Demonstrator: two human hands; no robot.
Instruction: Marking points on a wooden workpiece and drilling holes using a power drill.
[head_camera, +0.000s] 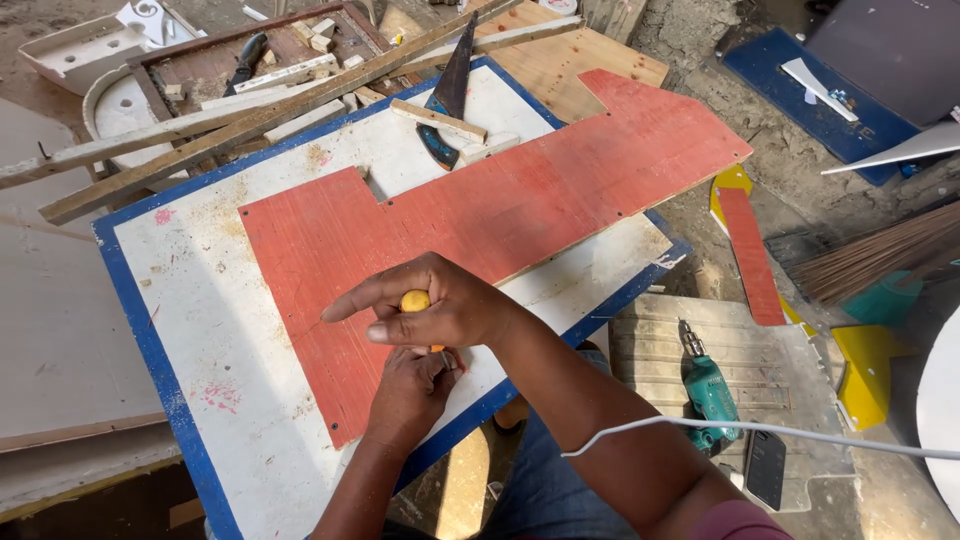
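Gripping a yellow-handled tool (416, 301), the right hand (445, 305) closes on top; the left hand (412, 385) clasps its shaft just below, over the red board (500, 215)'s near edge.

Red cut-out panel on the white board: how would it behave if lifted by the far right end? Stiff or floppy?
The red panel looks thin and lies flat, so it is probably fairly stiff but may flex, being long. Its far end overhangs the blue-edged white board, so it could tip if pressed there. Sawdust under it may let it slide, though the right hand and left hand rest near it.
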